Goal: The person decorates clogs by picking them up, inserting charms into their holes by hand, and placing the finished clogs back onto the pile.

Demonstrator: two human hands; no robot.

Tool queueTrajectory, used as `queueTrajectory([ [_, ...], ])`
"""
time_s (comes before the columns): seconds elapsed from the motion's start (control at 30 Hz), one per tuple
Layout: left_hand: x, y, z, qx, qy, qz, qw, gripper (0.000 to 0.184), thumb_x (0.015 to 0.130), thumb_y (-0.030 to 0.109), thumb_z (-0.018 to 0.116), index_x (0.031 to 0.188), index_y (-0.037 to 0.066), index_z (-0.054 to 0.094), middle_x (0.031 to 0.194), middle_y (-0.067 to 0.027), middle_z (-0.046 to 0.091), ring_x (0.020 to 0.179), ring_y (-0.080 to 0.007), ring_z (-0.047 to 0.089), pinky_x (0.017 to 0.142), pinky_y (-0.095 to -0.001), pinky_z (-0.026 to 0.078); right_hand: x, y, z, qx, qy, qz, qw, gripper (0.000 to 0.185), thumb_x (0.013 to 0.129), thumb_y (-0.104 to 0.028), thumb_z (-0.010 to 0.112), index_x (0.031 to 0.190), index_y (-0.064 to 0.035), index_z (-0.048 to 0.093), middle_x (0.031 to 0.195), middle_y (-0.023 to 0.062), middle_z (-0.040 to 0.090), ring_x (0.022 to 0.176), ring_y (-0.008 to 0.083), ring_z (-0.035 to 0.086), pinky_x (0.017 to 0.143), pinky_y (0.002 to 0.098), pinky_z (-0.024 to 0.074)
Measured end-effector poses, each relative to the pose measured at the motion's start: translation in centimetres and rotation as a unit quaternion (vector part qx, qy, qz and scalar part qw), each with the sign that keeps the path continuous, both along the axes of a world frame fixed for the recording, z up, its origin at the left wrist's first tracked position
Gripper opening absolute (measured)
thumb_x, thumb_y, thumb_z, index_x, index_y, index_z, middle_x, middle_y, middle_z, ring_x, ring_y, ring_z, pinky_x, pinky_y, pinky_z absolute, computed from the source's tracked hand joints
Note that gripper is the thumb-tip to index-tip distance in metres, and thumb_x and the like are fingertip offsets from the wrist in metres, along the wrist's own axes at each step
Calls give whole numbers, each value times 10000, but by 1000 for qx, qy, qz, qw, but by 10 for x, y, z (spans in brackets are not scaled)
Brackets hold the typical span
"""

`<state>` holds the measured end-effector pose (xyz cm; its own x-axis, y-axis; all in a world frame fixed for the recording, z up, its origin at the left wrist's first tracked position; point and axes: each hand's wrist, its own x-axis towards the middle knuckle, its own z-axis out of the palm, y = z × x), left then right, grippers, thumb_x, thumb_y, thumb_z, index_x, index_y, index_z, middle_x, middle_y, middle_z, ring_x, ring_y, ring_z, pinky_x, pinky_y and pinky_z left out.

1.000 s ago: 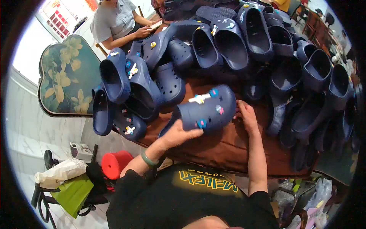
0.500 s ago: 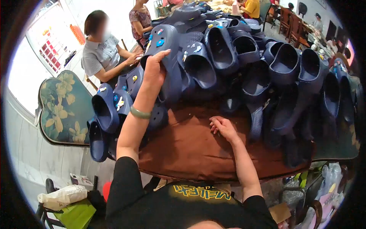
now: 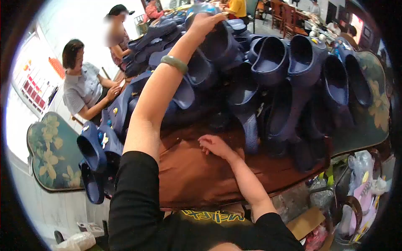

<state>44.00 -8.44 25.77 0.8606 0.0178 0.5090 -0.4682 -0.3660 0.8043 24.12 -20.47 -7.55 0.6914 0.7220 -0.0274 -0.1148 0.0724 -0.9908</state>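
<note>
Cloth (image 3: 188,180), brown and creased, lies nearest the person, the right hand (image 3: 215,145) over it, fingers loosely curled, holding nothing. Behind rises a heap of navy clogs (image 3: 301,73). The left hand (image 3: 207,23) reaches across to a blurred blue clog (image 3: 200,8) at the heap's far part; whether it grips or merely touches cannot be told. The step appears to be placing that clog; the next move likely calls for a gentle release, leaving its neighbours undisturbed. Farthest, someone in yellow (image 3: 238,8) is partly visible.
</note>
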Motion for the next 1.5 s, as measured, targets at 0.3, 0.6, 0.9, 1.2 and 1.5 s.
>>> queueTrajectory([
  [0.3,45,-1,-32,428,89,65,897,757,868,658,514,826,-76,694,749,-236,670,795,-315,684,734,-413,509,3,3,6,-34,-17,11,999,284,959,-195,535,1136,17,603,854,57,622,680,110,607,567,247,509],
  [0.6,-57,-131,3,114,-73,-182,974,552,968,475,496,808,1,729,691,-78,667,666,-129,603,642,-303,475,1,3,18,-51,-7,20,998,288,969,-200,537,1140,20,608,860,64,629,655,101,590,535,244,499],
  [0.9,-72,-245,-18,92,160,-302,935,386,720,224,802,968,-30,651,864,-86,669,795,-168,631,711,-271,491,-2,-4,26,-49,-26,33,998,272,962,-195,550,1121,18,606,835,35,608,653,102,583,530,239,492],
  [1.2,-165,-176,-17,-113,64,-377,917,356,712,38,780,1035,11,632,907,-26,662,796,-111,622,715,-257,505,5,2,1,-16,-29,25,999,264,971,-217,545,1109,0,602,796,41,624,642,101,599,531,235,478],
  [1.5,-306,-2,-130,310,-58,-208,926,450,752,152,754,1170,67,610,1322,-148,534,1318,-327,419,1095,-454,207,21,-20,40,237,208,-33,948,527,973,-471,446,1245,-25,516,1080,129,618,938,220,613,798,365,505],
])
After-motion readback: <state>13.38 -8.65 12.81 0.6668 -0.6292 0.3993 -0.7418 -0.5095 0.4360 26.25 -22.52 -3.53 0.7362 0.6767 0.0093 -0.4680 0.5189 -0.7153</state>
